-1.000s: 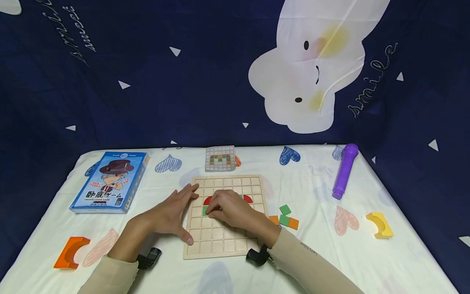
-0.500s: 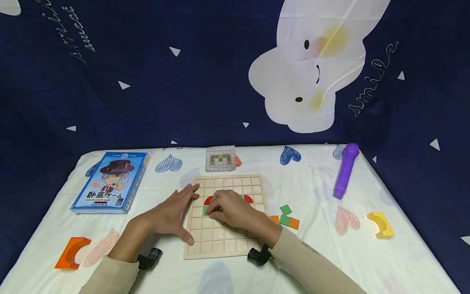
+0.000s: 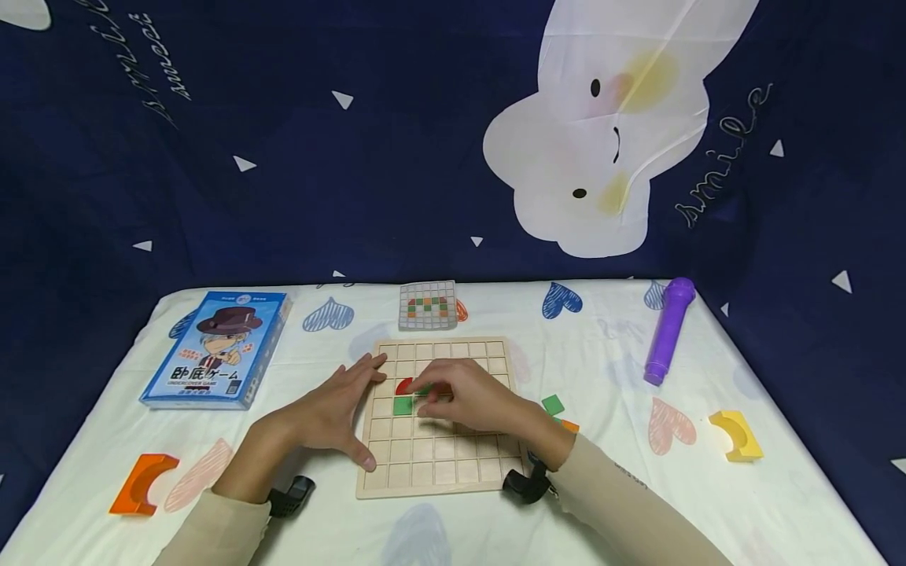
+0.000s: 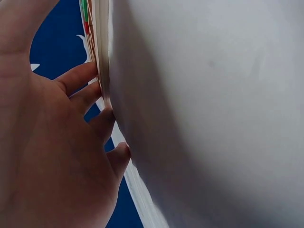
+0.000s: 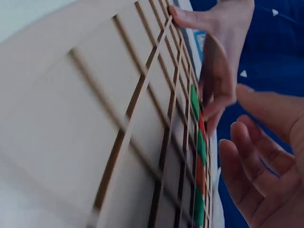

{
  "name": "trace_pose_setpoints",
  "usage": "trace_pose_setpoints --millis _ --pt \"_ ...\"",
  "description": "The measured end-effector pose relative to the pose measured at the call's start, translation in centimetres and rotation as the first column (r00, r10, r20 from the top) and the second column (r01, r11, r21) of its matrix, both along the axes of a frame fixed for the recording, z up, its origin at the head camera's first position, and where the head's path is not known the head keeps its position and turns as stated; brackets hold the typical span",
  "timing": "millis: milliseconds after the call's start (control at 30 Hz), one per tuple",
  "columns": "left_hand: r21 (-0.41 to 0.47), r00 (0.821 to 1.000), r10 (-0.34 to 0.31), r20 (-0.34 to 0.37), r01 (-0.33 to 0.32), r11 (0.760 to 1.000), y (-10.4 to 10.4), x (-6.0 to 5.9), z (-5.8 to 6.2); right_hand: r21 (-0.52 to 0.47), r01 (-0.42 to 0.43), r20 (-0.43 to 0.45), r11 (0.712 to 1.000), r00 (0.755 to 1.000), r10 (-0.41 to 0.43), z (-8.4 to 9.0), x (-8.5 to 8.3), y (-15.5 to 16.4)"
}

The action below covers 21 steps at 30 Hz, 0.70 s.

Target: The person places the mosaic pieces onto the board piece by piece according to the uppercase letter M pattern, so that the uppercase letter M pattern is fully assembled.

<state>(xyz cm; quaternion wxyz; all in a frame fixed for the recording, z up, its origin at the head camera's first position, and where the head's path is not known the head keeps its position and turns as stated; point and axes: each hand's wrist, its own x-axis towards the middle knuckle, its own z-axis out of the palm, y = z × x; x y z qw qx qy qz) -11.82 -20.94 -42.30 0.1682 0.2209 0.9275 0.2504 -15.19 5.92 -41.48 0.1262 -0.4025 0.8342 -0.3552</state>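
Note:
A wooden grid board (image 3: 442, 474) lies in the middle of the table. My left hand (image 3: 329, 413) spreads along its left side, fingertips and thumb touching the edge. Above the board hovers my right hand (image 3: 476, 398), its fingers loosely bent with nothing between them. In the right wrist view, those fingers (image 5: 240, 164) stand apart from the board. To their left, a green square tile (image 3: 403, 406) sits in a cell just below a red rounded piece (image 3: 403, 386). The right wrist view also shows an orange tile (image 5: 200, 175) between green ones. The right hand hides part of this row from the head view.
A pattern card (image 3: 428, 306) lies behind the board. Loose tiles, one green (image 3: 553, 405) and one orange (image 3: 569, 425), show right of it, partly behind the right forearm. Around them are a blue game box (image 3: 212, 350), an orange arch block (image 3: 141, 483), a yellow one (image 3: 739, 436) and a purple microphone (image 3: 668, 330).
My right hand has let go of the green tile, which stays in its cell, and has moved a little right and up. My left hand keeps its place on the board's edge.

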Motion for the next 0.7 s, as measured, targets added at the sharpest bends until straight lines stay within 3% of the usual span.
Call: trace_pose_setpoints --millis 300,700 --pt "-0.014 1.000 0.014 0.000 -0.014 1.000 0.1 0.0 -0.1 0.027 0.007 -0.006 1.000 1.000 -0.007 -0.3 0.2 5.1" --pt "-0.003 1.000 0.013 0.010 -0.013 1.000 0.1 -0.1 -0.1 -0.010 0.145 0.007 0.989 0.989 -0.145 0.6 1.5 13.4"
